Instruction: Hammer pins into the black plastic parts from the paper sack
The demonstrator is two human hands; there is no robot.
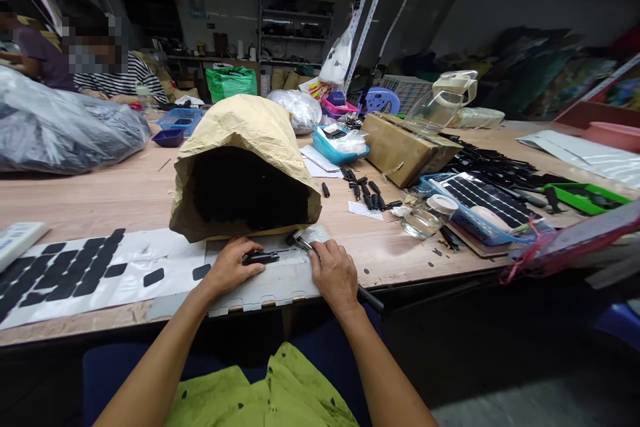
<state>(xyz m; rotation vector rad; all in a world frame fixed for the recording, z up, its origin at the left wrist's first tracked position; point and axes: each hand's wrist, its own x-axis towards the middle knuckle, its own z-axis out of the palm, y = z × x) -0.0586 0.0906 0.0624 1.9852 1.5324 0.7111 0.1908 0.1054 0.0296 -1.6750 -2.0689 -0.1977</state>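
My right hand (336, 275) is wrapped round a small hammer (370, 297). Its metal head points toward the paper sack, and its black grip sticks out behind the hand. Under the fingers of my left hand (233, 265) lies a slim black part (263, 257), gripped at its left end against a grey board (270, 283). That board lies at the table's front edge. Just beyond both hands, the brown paper sack (250, 120) rests on its side, its mouth toward me and its inside dark with black contents.
At left, a white sheet (165, 247) carries rows of black stickers. Several black handle-like pieces (367, 195) lie loose right of the sack, near a cardboard box (400, 147), a glass jar (423, 223) and a blue basket (500, 230). Co-workers (143, 77) sit far left behind a large plastic bag (70, 127).
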